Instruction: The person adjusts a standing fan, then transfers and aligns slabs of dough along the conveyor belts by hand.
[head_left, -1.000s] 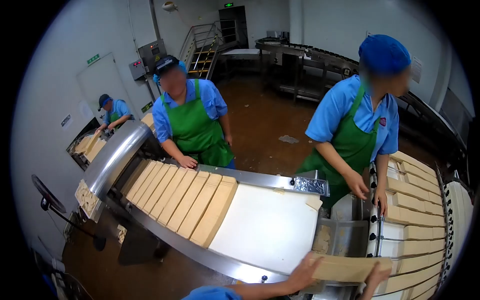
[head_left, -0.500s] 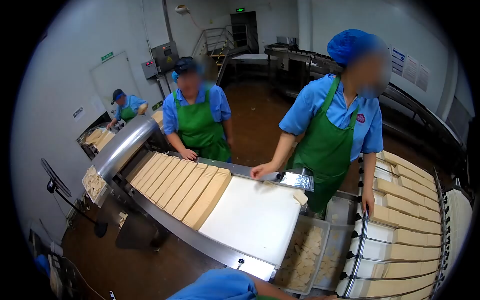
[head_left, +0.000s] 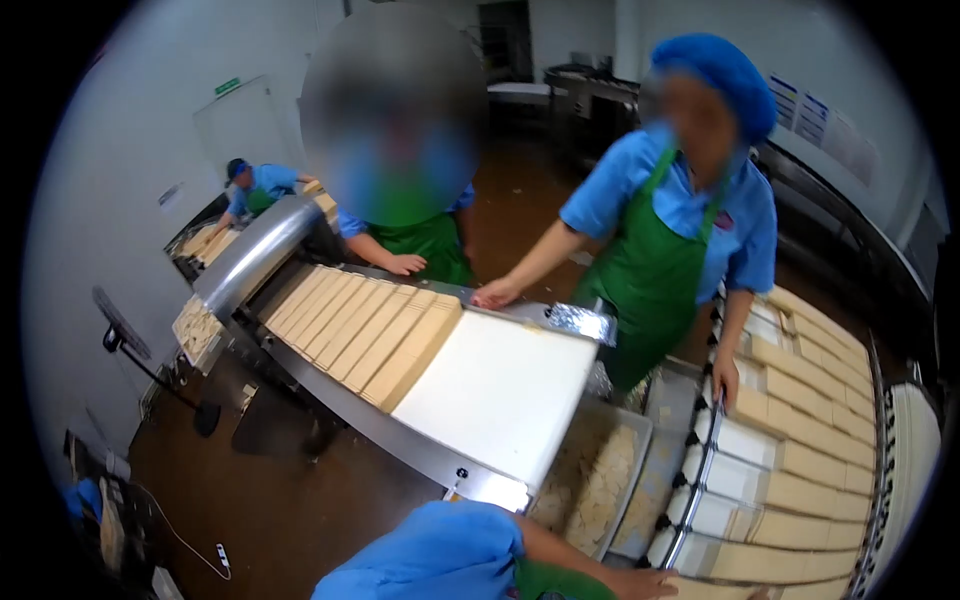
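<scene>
only the left hand (head_left: 640, 582) shows, right hand cut off.

Across from me a co-worker in a green apron (head_left: 655, 290) rests one hand (head_left: 494, 294) on the steel rail of the white conveyor belt (head_left: 500, 385). A second co-worker's hand (head_left: 405, 264) lies on the same rail farther up. Below the belt's end sits a bin of broken scraps (head_left: 595, 490). A floor fan (head_left: 120, 325) stands at my left.
</scene>
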